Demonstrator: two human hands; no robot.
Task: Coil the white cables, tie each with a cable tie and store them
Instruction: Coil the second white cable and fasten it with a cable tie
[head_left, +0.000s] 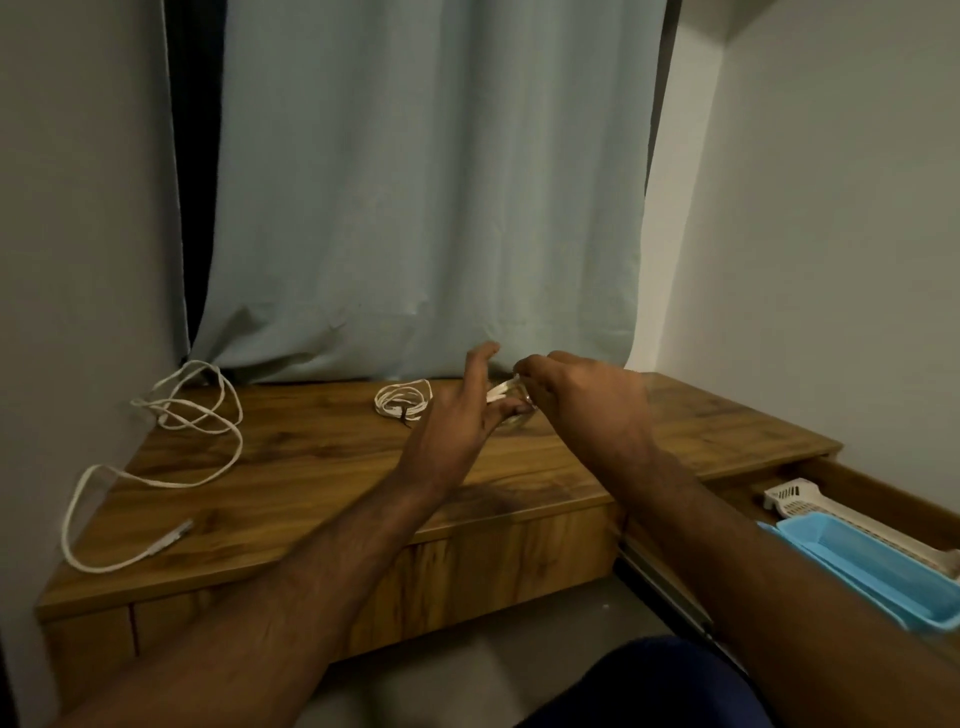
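A small coil of white cable (506, 397) is held between both hands above the back of the wooden table (332, 467). My left hand (457, 410) grips its lower left side with the fingers spread upward. My right hand (582, 395) pinches its top right side. Most of this coil is hidden by the hands. A second white coil (404, 399), tied with a dark cable tie, lies flat on the table just left of my left hand. A long loose white cable (171, 441) sprawls over the table's left part, its plug end near the front edge.
A pale curtain (426, 208) hangs right behind the table. At the right an open drawer (852, 488) holds a blue plastic tray (872, 566) and a white perforated basket (795, 496). Walls close in on both sides.
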